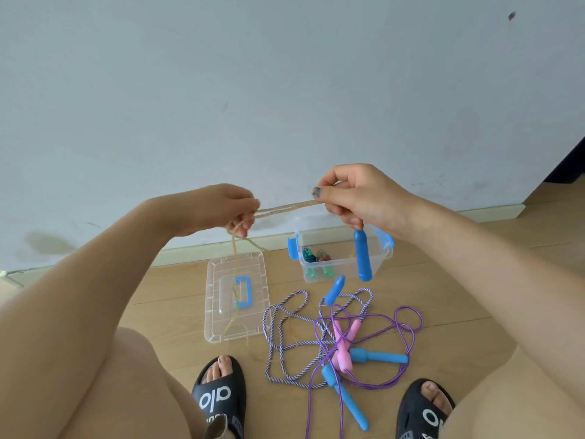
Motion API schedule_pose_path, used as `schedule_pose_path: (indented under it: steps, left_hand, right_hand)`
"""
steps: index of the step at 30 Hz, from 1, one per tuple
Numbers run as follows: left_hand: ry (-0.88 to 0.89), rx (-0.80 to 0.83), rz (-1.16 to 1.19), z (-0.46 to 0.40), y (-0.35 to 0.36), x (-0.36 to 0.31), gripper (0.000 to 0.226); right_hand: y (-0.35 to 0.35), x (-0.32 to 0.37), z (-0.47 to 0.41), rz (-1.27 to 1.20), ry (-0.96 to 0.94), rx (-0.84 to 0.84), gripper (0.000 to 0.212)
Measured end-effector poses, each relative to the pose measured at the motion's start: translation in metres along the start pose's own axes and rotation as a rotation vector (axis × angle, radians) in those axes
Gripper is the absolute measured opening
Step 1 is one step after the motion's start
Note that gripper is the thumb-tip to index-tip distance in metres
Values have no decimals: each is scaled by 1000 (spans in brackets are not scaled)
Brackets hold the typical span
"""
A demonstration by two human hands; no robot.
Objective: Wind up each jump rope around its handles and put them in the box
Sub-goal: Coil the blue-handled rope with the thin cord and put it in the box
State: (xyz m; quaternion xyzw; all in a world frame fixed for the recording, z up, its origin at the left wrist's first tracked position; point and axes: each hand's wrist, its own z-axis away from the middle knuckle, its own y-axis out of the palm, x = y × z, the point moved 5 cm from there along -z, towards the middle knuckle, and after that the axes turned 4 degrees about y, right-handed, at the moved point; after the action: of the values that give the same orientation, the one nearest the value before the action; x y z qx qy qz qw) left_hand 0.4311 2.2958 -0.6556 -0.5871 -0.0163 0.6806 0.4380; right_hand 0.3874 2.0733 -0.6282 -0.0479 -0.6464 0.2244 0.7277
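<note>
Below me loose ropes (pixel 345 337) tangle on the floor (pixel 443 296) beside the box (pixel 342 264), while my left hand (pixel 221 207) and right hand (pixel 357 194) pinch a pale rope (pixel 285 207) taut between them.

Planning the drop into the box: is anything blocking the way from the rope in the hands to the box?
Nothing visible does. The box stands open on the floor, its lid lying apart beside it. The rope is stretched between left hand and right hand, above the box. Some wound ropes already lie inside, with room left.
</note>
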Motion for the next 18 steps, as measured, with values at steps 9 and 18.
schedule_pose_path:
  steps: [9,18]
  left_hand:
    - [25,94,111,-2,22,-13,34]
    - [218,88,230,-1,33,-49,21]
  right_hand:
    - [12,2,-5,-112,-26,-45,10]
    - [14,2,-6,-107,-12,-24,11]
